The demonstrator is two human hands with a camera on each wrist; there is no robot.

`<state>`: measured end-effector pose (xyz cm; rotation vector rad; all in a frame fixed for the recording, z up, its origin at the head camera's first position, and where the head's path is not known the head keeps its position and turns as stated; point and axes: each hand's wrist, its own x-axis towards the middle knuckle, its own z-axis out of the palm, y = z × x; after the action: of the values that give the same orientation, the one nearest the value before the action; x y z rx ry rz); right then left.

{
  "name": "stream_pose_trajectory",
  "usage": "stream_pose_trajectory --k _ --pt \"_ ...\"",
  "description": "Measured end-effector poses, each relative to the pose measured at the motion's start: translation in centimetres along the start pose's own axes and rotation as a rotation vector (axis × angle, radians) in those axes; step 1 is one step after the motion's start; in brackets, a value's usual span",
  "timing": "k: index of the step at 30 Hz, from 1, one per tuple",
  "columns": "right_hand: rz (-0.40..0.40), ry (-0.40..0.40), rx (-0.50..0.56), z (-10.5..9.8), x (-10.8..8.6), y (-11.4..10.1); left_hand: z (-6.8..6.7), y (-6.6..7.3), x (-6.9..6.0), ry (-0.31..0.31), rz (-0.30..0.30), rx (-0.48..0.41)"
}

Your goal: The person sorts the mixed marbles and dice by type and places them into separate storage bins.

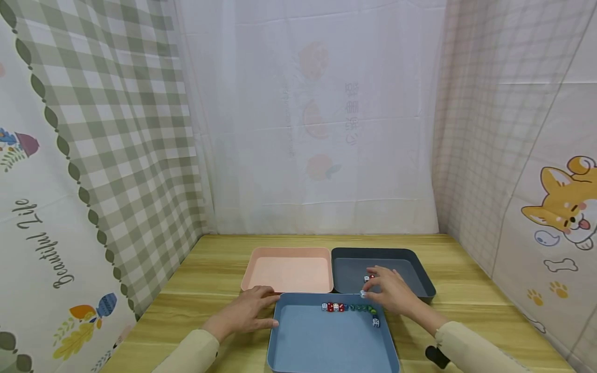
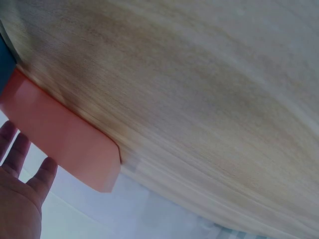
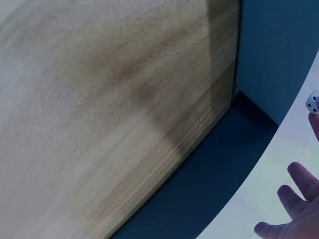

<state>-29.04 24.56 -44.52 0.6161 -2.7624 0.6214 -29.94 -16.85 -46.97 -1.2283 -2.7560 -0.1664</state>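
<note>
Three trays sit on one wooden table [image 1: 221, 254]: a blue tray [image 1: 331, 347] nearest the person, with a pink tray [image 1: 291, 267] and a dark grey tray [image 1: 401, 267] side by side behind it. Two hands are at work. The right hand [image 1: 389, 291] pinches one white die [image 1: 363, 293] between thumb and finger, held up at the blue tray's far edge, close to the dark grey tray. The left hand [image 1: 252, 311] lies loosely spread, fingertips at the blue tray's left rim. The blue tray holds a line of dice [image 1: 336, 307], white, red, blue and green, bending nearer at its right end; they are too small to count surely. Inside the dark grey tray, white and red dice [image 1: 367, 278] show partly behind the right hand.
</note>
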Motion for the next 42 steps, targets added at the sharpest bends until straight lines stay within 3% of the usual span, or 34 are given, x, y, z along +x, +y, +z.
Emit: stream_pose_trajectory --k 21,42 --pt "0.013 0.012 -0.013 -0.5 0.4 1.3 0.2 -0.1 0.0 -0.011 -0.002 0.006" --pt "0.131 0.052 -0.075 -1.6 0.7 5.4 0.3 -0.3 0.1 -0.013 -0.010 0.001"
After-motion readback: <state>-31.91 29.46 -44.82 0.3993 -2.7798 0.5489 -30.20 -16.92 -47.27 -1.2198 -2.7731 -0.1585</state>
